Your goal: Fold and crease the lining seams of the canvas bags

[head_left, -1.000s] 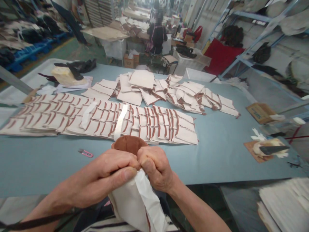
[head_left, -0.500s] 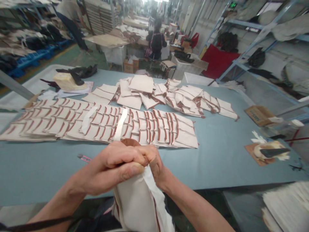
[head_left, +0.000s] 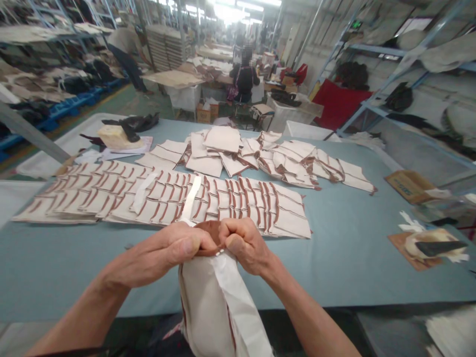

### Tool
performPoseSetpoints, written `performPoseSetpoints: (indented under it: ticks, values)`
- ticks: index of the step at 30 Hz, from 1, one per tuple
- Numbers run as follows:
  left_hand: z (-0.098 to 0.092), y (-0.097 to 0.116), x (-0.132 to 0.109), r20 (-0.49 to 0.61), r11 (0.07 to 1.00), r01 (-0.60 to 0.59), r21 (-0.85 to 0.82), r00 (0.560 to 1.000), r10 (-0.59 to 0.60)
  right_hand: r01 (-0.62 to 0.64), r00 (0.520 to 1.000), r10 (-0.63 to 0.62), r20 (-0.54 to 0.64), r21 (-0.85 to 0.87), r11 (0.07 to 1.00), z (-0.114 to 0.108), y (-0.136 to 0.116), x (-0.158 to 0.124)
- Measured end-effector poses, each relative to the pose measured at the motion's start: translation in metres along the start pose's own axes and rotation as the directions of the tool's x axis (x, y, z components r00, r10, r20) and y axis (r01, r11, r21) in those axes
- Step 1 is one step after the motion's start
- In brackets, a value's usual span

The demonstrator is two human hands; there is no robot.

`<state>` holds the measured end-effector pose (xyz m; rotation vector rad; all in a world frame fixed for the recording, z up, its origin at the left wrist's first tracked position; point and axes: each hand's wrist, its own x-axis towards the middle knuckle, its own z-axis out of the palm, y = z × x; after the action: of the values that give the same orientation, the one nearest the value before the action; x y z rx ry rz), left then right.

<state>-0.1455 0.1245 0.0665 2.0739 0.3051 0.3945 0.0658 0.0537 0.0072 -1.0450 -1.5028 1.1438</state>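
A cream fabric piece with brown edging (head_left: 204, 302) hangs from both hands at the front edge of the table. My left hand (head_left: 167, 250) pinches its brown top edge from the left, thumb lying along it. Closed close beside it, my right hand (head_left: 243, 243) grips the same edge with curled fingers. A white strip (head_left: 241, 307) runs down the piece's right side, its top end near my right fingers. Small white spots show on the brown edge between the hands. Beyond them lies a long row of overlapping cream pieces with brown edges (head_left: 122, 193).
Farther back, loose cream pieces (head_left: 223, 141) lie heaped on the blue-grey table (head_left: 345, 248). A cardboard box (head_left: 407, 186) and a pad with a black-topped object (head_left: 439, 245) sit at right. A yellowish block (head_left: 117, 136) stands at back left. Two people are in the background.
My hands have drawn slightly apart, the right one now showing its curled fingers. More of the brown edge and the white strip shows. The camera view has tilted up.
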Motion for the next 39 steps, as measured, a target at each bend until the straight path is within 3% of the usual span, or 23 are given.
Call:
performPoseSetpoints:
  ticks: [6,12,15,18,21,24,26,33,39]
  values:
    - [0.000,0.001,-0.004,0.053,0.990,0.065,-0.128,0.997,-0.058,0.074,0.995,-0.072,0.075,-0.016,0.997,-0.006,-0.012,-0.005]
    - [0.004,0.002,-0.012,-0.015,0.989,0.048,-0.138,0.999,-0.051,0.231,0.973,-0.219,0.078,-0.221,0.948,-0.008,-0.032,-0.006]
    - [0.005,0.012,-0.007,-0.013,0.986,0.077,-0.145,0.997,-0.079,0.338,0.940,-0.336,0.063,-0.323,0.884,-0.005,-0.036,-0.004]
    - [0.006,0.027,-0.003,-0.037,0.999,0.047,-0.026,0.998,-0.048,0.428,0.895,-0.441,0.061,-0.392,0.814,-0.003,-0.043,-0.004]
    - [0.014,0.036,-0.005,-0.135,0.973,-0.034,0.228,0.989,0.067,0.467,0.867,-0.492,0.077,-0.469,0.750,0.000,-0.051,-0.007]
    - [0.028,0.036,-0.013,-0.234,0.899,-0.112,0.422,0.945,0.227,0.469,0.854,-0.514,0.080,-0.545,0.695,0.002,-0.054,-0.013]
    - [0.036,0.034,-0.018,-0.274,0.878,-0.124,0.462,0.922,0.274,0.475,0.844,-0.532,0.066,-0.552,0.685,0.004,-0.052,-0.016]
    - [0.043,0.042,-0.023,-0.260,0.986,-0.012,0.166,0.964,0.055,0.552,0.801,-0.598,0.043,-0.440,0.708,0.013,-0.038,-0.015]
    - [0.056,0.051,-0.032,-0.300,0.976,0.021,0.216,0.953,0.046,0.564,0.787,-0.613,0.063,-0.475,0.675,0.020,-0.035,-0.023]
